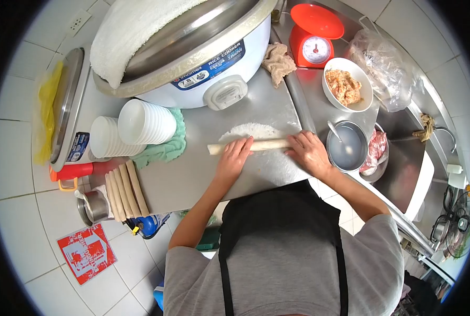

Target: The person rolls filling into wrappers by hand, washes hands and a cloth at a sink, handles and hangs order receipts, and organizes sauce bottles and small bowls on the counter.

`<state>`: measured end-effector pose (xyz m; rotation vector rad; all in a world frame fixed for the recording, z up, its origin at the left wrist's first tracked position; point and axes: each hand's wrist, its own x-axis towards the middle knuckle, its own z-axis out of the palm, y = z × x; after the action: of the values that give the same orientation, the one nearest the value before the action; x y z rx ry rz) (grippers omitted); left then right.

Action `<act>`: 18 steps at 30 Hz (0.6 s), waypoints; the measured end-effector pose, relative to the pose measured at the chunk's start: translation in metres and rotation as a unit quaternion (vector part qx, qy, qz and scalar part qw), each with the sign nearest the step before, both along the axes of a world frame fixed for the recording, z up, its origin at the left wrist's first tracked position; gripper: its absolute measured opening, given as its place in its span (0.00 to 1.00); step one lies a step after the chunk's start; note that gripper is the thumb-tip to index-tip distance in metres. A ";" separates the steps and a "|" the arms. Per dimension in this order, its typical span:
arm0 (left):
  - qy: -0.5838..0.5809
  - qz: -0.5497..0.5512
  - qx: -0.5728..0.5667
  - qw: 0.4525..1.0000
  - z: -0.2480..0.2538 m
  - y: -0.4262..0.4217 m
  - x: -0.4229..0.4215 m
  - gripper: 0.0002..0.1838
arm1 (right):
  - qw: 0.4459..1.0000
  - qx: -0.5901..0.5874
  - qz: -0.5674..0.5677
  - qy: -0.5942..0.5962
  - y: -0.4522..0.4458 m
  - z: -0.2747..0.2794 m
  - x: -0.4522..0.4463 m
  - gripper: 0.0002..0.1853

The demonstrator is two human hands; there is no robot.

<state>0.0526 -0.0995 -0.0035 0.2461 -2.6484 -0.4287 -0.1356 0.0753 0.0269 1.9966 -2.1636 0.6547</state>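
A long, pale rolled-up roll [269,145] lies across the steel counter in front of me. My left hand [235,155] is closed over its left part, and the left end sticks out past my fingers. Over at the right end, my right hand [310,151] grips the roll with fingers bent; that end is hidden beneath them. Just beyond the roll is a thin, flat white patch [253,129] on the metal. Several similar rolls [127,190] lie side by side at the counter's left front corner.
A big rice cooker [214,68] with a white cloth stands at the back. Stacked white tubs [148,124] sit on a green cloth [174,142]. To the right are a bowl of orange minced filling [345,87], a pot of cloudy liquid [346,150], a red scale [311,45] and a sink [401,168].
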 end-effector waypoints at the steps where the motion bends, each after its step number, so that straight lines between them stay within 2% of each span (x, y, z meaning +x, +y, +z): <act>1: -0.003 -0.007 0.007 1.000 0.000 0.000 0.001 0.26 | 1.000 -0.017 0.014 -0.022 -0.007 0.004 0.010 0.23; 4: -0.010 -0.027 -0.008 1.000 -0.001 -0.007 0.003 0.26 | 0.995 -0.066 0.074 -0.023 -0.035 -0.015 0.035 0.22; 7: 0.009 0.011 -0.007 1.000 -0.007 -0.030 0.033 0.26 | 0.996 -0.051 0.070 -0.005 -0.040 -0.029 0.031 0.21; 11: -0.031 0.108 -0.054 0.992 0.011 -0.042 0.065 0.26 | 0.997 -0.015 0.072 0.002 -0.036 -0.026 0.030 0.21; 14: 0.017 0.002 -0.019 1.000 0.014 -0.012 0.030 0.22 | 0.998 -0.014 0.060 -0.003 -0.040 -0.024 0.032 0.21; 18: -0.009 0.023 0.002 1.000 0.000 0.003 -0.001 0.23 | 0.999 -0.036 0.007 0.007 -0.045 -0.007 0.036 0.21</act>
<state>0.0518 -0.0963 -0.0035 0.3131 -2.6541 -0.4195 -0.0992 0.0298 0.0197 1.9763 -2.0894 0.7069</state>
